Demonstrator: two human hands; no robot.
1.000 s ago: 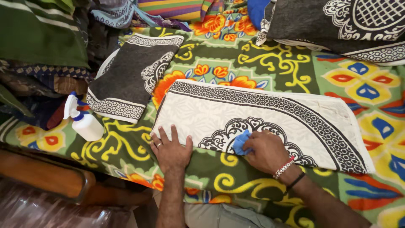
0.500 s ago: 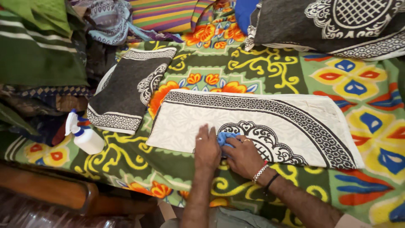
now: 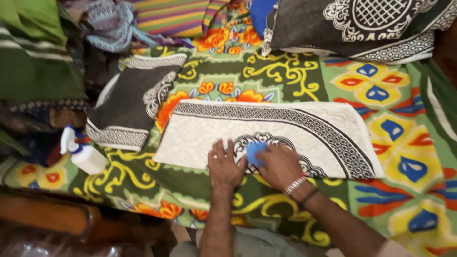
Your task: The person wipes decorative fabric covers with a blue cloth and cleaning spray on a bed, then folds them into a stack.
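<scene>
A: Where's the blue cloth (image 3: pixel 255 151)?

B: Clenched in my right hand (image 3: pixel 281 166), on the folded cream cover (image 3: pixel 266 133) near the bedspread's (image 3: pixel 295 76) front edge.

A: Left hand (image 3: pixel 224 166)?

B: Flat, released, just beside it; cover's long axis runs left-right.
</scene>
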